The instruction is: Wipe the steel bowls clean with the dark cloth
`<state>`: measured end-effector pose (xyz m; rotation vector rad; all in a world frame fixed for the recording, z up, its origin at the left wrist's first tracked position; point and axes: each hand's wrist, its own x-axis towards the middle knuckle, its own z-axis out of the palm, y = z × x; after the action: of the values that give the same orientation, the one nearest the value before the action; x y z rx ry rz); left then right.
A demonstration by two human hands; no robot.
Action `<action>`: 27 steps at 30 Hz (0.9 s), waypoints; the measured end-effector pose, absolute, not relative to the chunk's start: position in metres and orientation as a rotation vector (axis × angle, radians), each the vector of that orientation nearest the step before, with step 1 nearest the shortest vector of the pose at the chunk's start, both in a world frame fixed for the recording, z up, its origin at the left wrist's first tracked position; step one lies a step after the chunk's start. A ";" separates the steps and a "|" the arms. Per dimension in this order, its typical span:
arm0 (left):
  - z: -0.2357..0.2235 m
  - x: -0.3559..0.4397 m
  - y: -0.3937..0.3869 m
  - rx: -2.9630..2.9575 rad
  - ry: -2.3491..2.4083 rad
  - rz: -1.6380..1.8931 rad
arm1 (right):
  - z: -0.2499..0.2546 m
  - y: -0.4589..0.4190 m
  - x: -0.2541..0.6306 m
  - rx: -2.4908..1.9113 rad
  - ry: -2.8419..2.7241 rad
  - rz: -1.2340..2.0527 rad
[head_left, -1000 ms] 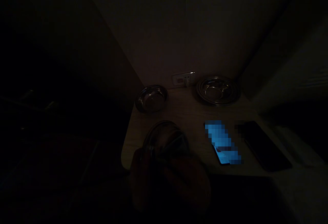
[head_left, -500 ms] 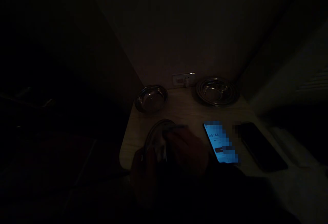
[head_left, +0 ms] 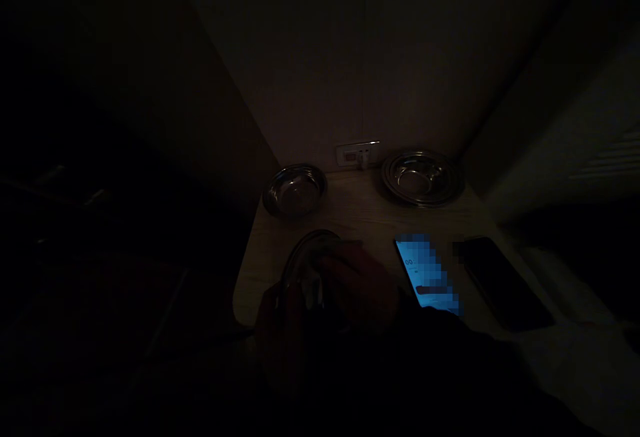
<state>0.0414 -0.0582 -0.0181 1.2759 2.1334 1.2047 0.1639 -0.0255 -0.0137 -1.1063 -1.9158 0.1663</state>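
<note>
In very dim light a shiny metal dish (head_left: 305, 257) stands near the front of the small table. My left hand (head_left: 280, 330) grips its near left rim, the thumb over the inside and the fingers outside. Bent over the dish's right side, my right hand (head_left: 363, 290) presses a thin greyish piece, which looks like a cloth (head_left: 343, 244), against the inner surface. Only an edge of that piece shows past the fingers. The dish's near side is lost in shadow behind both hands.
A metal bowl (head_left: 295, 190) stands at the back left, and stacked metal dishes (head_left: 423, 179) at the back right. A lit phone (head_left: 425, 277) and a dark phone (head_left: 505, 284) lie to the right. Behind the light wooden table (head_left: 355, 207) is a wall socket (head_left: 357, 154) with a plug.
My right hand has shifted slightly up and left over the dish with the greyish piece. My left hand keeps its hold on the rim. The view has moved slightly.
</note>
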 end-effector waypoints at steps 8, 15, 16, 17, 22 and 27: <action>-0.020 0.037 -0.060 1.334 2.193 1.226 | -0.042 0.003 0.191 -1.152 -1.849 0.331; -0.054 0.022 -0.064 1.665 2.186 1.196 | -0.057 -0.006 0.215 -1.286 -1.560 0.493; -0.057 0.019 -0.063 1.714 2.152 1.151 | -0.058 -0.011 0.214 -1.289 -1.560 0.496; -0.060 0.015 -0.063 1.751 2.111 1.092 | -0.059 -0.016 0.212 -1.291 -1.566 0.494; -0.059 0.004 -0.061 1.669 1.975 0.938 | -0.060 -0.037 0.199 -1.244 -1.710 0.349; -0.040 0.014 -0.052 1.434 1.956 1.045 | -0.056 -0.058 0.177 -1.229 -1.839 0.240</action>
<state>0.0139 -0.0522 -0.0396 1.4345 1.9563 1.0446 0.1775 -0.0582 -0.0562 -1.2292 -1.8390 0.2401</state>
